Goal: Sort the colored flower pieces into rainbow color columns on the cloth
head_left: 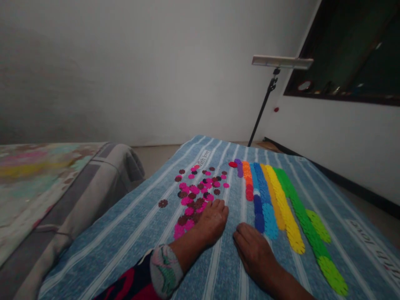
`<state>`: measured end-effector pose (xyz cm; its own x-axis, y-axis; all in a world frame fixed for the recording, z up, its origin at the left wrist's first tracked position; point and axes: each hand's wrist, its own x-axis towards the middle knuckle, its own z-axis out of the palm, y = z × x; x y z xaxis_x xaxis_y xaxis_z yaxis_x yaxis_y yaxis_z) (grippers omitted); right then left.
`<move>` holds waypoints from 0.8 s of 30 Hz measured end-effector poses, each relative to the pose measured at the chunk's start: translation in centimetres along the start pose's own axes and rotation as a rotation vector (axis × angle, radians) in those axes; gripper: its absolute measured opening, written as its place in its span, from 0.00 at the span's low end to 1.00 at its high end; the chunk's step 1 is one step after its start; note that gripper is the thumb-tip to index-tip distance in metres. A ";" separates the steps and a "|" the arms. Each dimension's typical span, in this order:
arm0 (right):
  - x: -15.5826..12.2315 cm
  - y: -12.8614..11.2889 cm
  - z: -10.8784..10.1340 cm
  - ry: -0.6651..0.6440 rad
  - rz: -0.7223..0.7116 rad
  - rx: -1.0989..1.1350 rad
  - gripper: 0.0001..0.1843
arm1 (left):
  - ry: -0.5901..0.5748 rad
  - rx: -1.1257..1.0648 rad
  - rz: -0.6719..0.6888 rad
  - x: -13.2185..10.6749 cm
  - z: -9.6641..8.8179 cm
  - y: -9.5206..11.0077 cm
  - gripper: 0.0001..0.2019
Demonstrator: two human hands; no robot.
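Note:
My left hand (213, 221) rests on the cloth at the right edge of a loose scatter of pink and brown notched plastic discs (193, 189). Its fingers are curled down, and whatever lies beneath them is hidden. My right hand (254, 252) is closed, with fingers pressed together, just below the row of dark blue discs (258, 212); its grip is also out of sight. Overlapping discs form rows by colour: purple (239, 167), orange to red (248, 179), blue (264, 189), yellow (286, 208) and green (300, 208). A red disc (233, 164) sits at the far end.
The discs lie on a blue striped cloth (125, 225) covering the surface. To the left is another bed-like surface with a grey and patterned cover (103, 183). A lamp on a stand (281, 62) rises behind, near a dark window (350, 54).

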<state>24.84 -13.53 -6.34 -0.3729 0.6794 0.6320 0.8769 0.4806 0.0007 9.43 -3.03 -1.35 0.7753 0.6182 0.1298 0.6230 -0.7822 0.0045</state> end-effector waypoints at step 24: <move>-1.5 -0.2 -0.6 0.020 0.020 -0.039 0.13 | -0.047 -0.088 0.070 -0.9 -0.2 0.4 0.08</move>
<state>25.39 -15.01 -6.83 -0.3493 0.6776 0.6471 0.8955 0.4447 0.0177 8.96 -3.92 -1.28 0.8218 0.5631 0.0864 0.5572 -0.8261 0.0841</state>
